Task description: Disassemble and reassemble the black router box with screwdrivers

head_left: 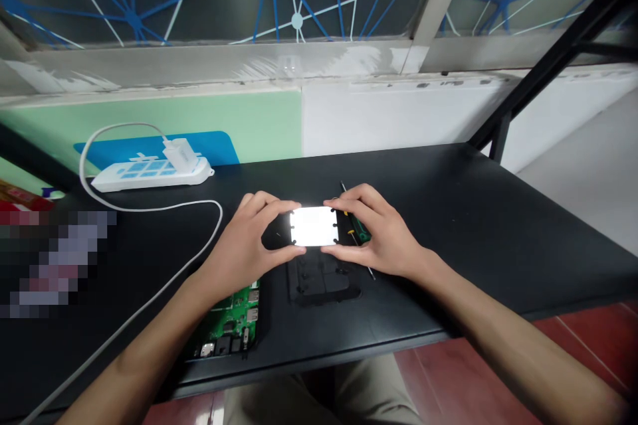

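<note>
My left hand (pixel 244 239) and my right hand (pixel 381 232) hold a small bright white rectangular plate (pixel 314 226) between them above the table. Each thumb presses the near edge, with the fingers on the far edge. Dark notches or clips show along the plate's left and right sides; its face is too bright for detail. Beneath my right hand lies a green-handled screwdriver (pixel 361 231), partly hidden, and a thin metal shaft with a yellow part (pixel 351 233). A black plastic cover (pixel 323 282) rests just below the plate. Near my left forearm sits a green circuit board (pixel 232 315), partly covered.
On the black table (pixel 448 226), a white power strip (pixel 154 174) stands at the back left with a white charger (pixel 180 155) plugged in. Its white cable (pixel 164 207) loops toward the front left. A black metal frame (pixel 538 73) rises at the right.
</note>
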{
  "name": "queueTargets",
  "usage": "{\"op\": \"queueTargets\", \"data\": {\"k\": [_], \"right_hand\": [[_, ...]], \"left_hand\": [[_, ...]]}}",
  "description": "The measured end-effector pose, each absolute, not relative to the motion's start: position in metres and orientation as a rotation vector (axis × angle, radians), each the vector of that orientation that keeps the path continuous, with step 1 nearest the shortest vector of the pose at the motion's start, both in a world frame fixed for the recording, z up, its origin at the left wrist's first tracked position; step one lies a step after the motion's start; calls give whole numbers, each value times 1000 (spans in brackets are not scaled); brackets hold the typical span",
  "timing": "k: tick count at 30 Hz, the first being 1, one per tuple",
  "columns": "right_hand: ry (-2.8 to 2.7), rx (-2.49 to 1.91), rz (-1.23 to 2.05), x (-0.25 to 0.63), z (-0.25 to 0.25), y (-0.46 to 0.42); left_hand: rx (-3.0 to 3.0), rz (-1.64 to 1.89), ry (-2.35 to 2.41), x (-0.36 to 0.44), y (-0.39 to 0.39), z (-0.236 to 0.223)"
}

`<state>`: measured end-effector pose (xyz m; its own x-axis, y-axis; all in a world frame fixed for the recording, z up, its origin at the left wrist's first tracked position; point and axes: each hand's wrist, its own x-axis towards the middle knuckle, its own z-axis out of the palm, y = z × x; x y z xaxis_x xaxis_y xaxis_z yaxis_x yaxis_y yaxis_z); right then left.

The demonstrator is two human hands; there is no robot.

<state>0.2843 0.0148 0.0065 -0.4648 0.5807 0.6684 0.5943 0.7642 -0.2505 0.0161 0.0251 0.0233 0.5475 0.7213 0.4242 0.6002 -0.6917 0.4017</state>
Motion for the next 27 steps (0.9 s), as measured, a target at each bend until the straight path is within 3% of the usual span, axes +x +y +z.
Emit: {"op": "queueTargets", "data": {"k": [27], "right_hand": [[-2238,-788,-90,267,0,8]], "left_hand": [[2934,698,1000,23,17,21]]}}
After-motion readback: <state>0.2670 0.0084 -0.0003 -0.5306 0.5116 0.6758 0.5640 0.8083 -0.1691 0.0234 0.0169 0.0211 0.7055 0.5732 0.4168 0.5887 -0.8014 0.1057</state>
